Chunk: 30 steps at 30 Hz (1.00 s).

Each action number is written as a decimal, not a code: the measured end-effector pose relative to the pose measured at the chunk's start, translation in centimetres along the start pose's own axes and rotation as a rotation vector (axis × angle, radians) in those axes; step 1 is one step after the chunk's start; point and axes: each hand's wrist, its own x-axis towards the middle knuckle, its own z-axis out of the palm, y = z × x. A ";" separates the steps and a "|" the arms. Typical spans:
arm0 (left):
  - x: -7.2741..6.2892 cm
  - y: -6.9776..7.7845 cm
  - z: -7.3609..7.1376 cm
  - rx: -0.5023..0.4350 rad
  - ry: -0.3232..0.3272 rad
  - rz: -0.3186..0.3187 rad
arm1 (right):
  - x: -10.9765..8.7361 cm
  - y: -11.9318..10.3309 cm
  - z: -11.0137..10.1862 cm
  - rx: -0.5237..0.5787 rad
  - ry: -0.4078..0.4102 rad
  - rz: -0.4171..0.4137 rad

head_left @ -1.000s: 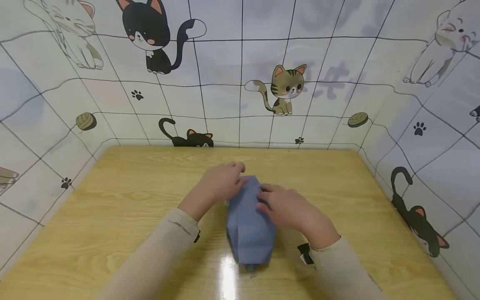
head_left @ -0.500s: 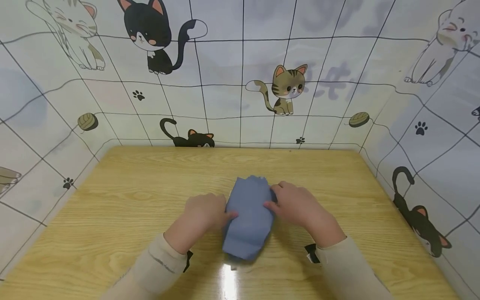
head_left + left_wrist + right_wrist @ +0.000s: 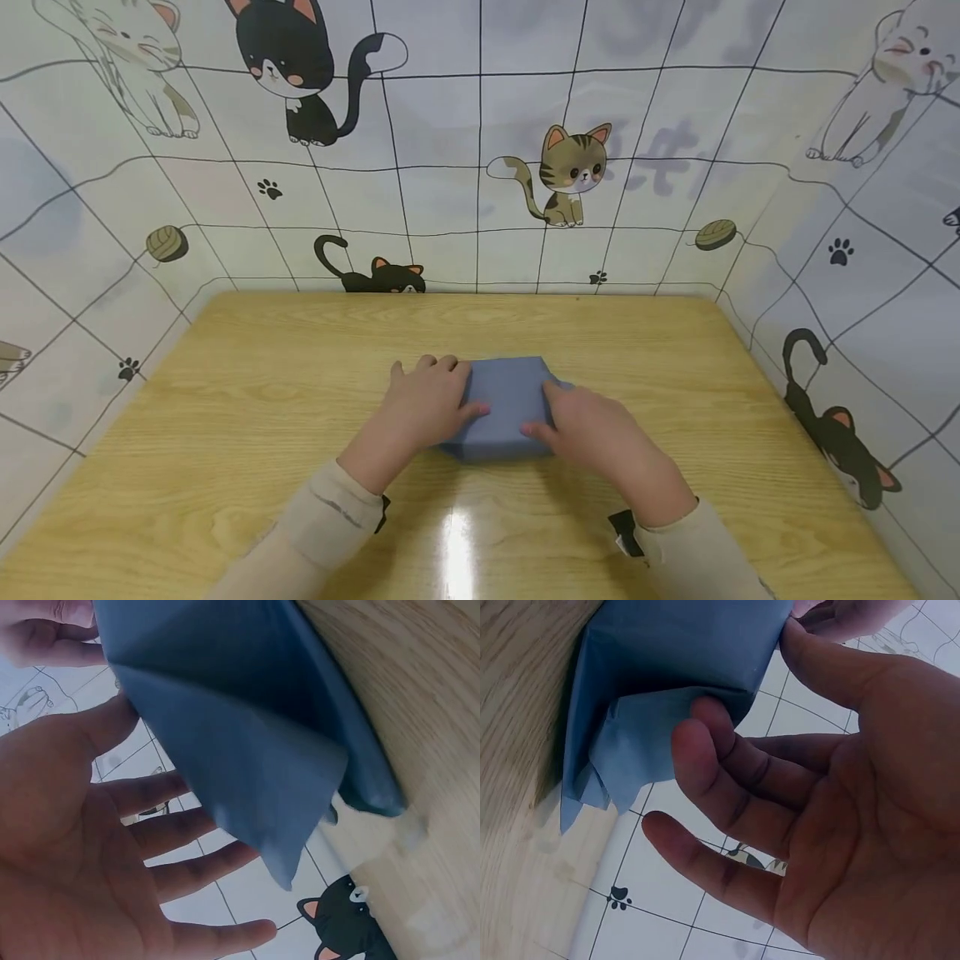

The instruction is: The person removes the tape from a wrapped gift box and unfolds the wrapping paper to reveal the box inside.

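Note:
A box-shaped package wrapped in blue paper [image 3: 506, 400] lies crosswise on the wooden table. My left hand [image 3: 427, 400] is at its left end, thumb on the top face. In the left wrist view, the left fingers [image 3: 195, 870] are spread and fairly straight beside a loose pointed paper flap [image 3: 247, 765]. My right hand [image 3: 592, 425] holds the right end, thumb on top. In the right wrist view, the right fingers [image 3: 697, 757] curl against a crumpled end flap [image 3: 641, 739]. What lies inside the paper is hidden.
The wooden table [image 3: 300, 350] spreads around the package. Behind it and along both sides stand wall panels [image 3: 450, 200] printed with cats and grid lines. A black strap end [image 3: 626, 532] sticks out by the right sleeve.
The package has turned from lengthwise to crosswise between my hands. My left hand came off its far end, moved nearer, then settled at the left end; my right hand stayed on the right.

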 end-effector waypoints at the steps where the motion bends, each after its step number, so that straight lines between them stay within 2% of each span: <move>1: 0.1 0.0 0.1 0.000 0.003 -0.002 | 0.1 0.0 0.0 0.002 -0.002 -0.001; 6: 1.1 -0.4 0.3 -0.021 0.016 -0.017 | 0.7 0.1 0.0 0.010 0.000 0.005; 13: 2.7 -0.9 0.1 -0.036 -0.007 -0.023 | 2.7 1.0 0.0 -0.048 0.080 -0.039; 21: 4.4 -1.6 0.2 -0.073 -0.033 -0.043 | 5.1 2.3 -0.1 0.024 -0.020 -0.038; 26: 4.7 -1.8 0.1 -0.084 -0.046 -0.019 | 5.4 2.8 0.0 0.014 0.008 -0.088; 30: 4.1 -1.8 -0.3 -0.064 -0.025 0.012 | 5.2 2.8 -0.1 -0.020 0.051 -0.121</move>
